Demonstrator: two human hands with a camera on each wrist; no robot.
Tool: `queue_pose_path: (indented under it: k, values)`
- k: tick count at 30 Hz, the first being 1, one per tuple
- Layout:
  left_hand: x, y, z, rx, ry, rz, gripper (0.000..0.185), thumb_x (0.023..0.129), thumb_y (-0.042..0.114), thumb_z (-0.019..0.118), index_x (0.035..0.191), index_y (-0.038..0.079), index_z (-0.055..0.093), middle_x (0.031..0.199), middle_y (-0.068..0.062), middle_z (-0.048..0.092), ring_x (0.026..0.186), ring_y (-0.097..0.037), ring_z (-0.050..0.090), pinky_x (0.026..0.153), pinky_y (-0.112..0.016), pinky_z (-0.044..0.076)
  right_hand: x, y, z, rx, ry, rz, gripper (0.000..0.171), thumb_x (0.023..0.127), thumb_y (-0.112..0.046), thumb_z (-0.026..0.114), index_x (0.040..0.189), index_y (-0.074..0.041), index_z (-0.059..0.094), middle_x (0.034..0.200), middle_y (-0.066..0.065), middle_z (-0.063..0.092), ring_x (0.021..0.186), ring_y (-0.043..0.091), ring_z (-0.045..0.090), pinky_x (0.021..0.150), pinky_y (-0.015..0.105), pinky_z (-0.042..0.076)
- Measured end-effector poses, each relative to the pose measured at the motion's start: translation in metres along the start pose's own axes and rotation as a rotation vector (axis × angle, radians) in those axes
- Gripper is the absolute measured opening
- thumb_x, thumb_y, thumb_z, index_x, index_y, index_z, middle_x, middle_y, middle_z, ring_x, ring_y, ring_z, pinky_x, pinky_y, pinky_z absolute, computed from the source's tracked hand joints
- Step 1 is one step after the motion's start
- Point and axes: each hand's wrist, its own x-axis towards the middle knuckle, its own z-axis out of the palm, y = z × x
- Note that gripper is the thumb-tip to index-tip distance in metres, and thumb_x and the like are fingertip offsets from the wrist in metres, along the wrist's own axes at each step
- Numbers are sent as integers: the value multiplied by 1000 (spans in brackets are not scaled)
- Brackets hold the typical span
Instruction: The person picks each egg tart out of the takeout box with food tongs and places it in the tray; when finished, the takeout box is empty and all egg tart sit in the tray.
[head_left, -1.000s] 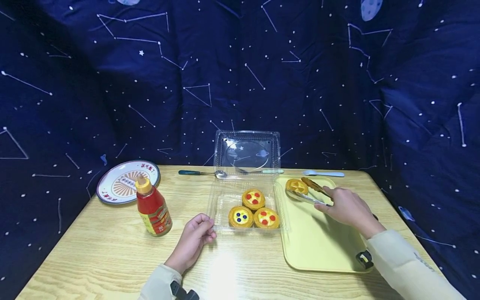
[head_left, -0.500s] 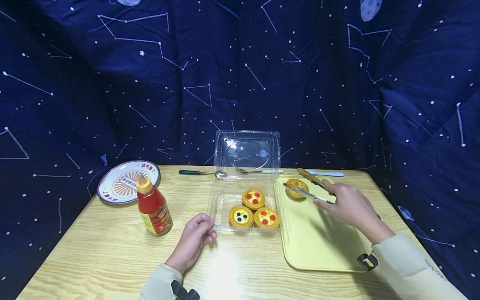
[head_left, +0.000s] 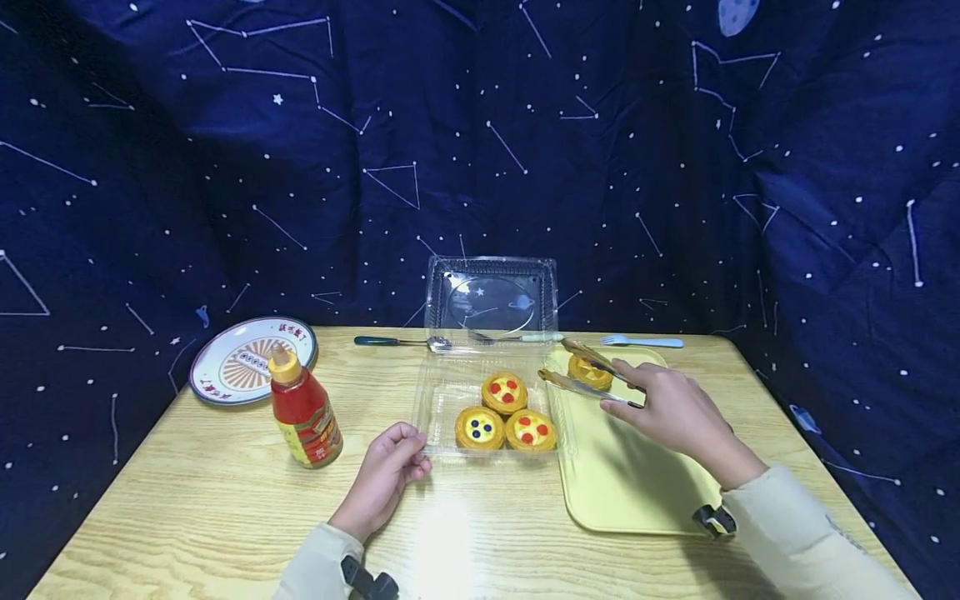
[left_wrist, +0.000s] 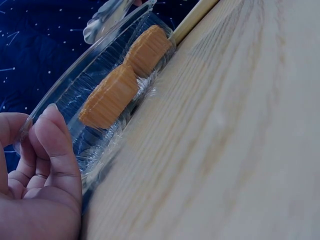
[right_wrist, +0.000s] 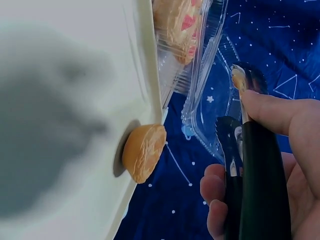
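My left hand [head_left: 401,454] [left_wrist: 35,125] grips the near left corner of a clear plastic container [head_left: 450,392] [left_wrist: 100,65] that holds three orange tarts [head_left: 504,392]. Two of the tarts [left_wrist: 107,97] show side-on in the left wrist view. My right hand [head_left: 660,404] [right_wrist: 235,150] holds metal tongs [head_left: 585,371] [right_wrist: 250,165]. Their arms are spread and empty, and the tips hang over the yellow tray [head_left: 637,475] [right_wrist: 60,100] near the container's right wall. One plain tart [head_left: 590,371] [right_wrist: 144,152] lies on the tray's far end, behind the tongs.
The container's lid [head_left: 491,302] stands open at the back. A red sauce bottle [head_left: 303,412] and a patterned plate [head_left: 251,360] sit at the left. Cutlery lies along the table's far edge: a dark-handled fork [head_left: 405,342] and a light blue fork [head_left: 645,342].
The tongs were closed around the tart on the tray; now they are spread, off the tart and shifted left toward the container. My left hand has stayed put.
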Motion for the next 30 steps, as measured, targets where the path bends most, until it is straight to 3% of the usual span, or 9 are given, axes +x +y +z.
queue_pose_path:
  k: [14,23,30]
  values:
    - [0,2,0,-14,-12,4,9,97,7,56,92,4,50,78,-5,51,66,-14,60,57,-19,48,14,-17,8,9,-62,-41,63,85,-47,75,136,-14,60,114,13,69,99,36,65,74,54,52]
    - [1,2,0,-22,-24,0,9,99,6,55,93,3,49,79,-6,51,67,-14,59,57,-19,48,31,-31,13,-24,-121,-95,60,82,-47,77,131,-14,64,108,12,71,72,20,60,57,42,48]
    - [1,1,-3,-17,-29,-6,10,98,8,56,93,4,49,79,-5,51,67,-14,59,57,-19,49,36,-38,19,-32,-188,-83,61,82,-46,78,132,-14,64,116,12,69,82,25,65,61,45,50]
